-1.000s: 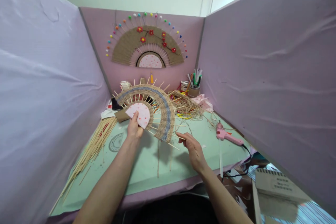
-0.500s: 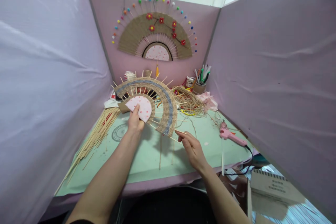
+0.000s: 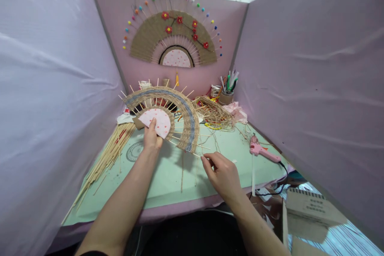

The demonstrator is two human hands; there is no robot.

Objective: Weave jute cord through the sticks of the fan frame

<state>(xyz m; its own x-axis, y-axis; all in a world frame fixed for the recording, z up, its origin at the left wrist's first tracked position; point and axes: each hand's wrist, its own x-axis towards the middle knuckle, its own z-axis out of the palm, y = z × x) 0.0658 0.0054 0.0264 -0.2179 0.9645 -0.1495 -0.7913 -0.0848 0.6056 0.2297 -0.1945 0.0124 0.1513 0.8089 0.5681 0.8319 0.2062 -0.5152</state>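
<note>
A half-round woven fan [image 3: 191, 122] of tan twine with a blue-grey stripe is held tilted above the table, bare stick ends poking out around its rim. My left hand [image 3: 152, 139] grips its pink dotted centre [image 3: 161, 121], the thumb lying on the front face. At the fan's lower right, my right hand [image 3: 222, 171] is closed in a pinch on the tip of the last wooden stick [image 3: 196, 155]. Loose strands of twine [image 3: 182, 172] dangle beneath the band. The fingers of my left hand behind the fan are hidden.
Long thin sticks [image 3: 103, 168] lie along the left of the green tabletop. A twine heap [image 3: 214, 112] and a tool cup [image 3: 226, 98] stand behind. To the right lies a pink glue gun [image 3: 264, 151] with a cord. A finished fan [image 3: 144, 42] hangs on the back panel.
My right hand's fingers have moved down to the outer end of the fan's bottom stick and curled closer together. The whole view has shifted slightly; my left hand keeps its hold.
</note>
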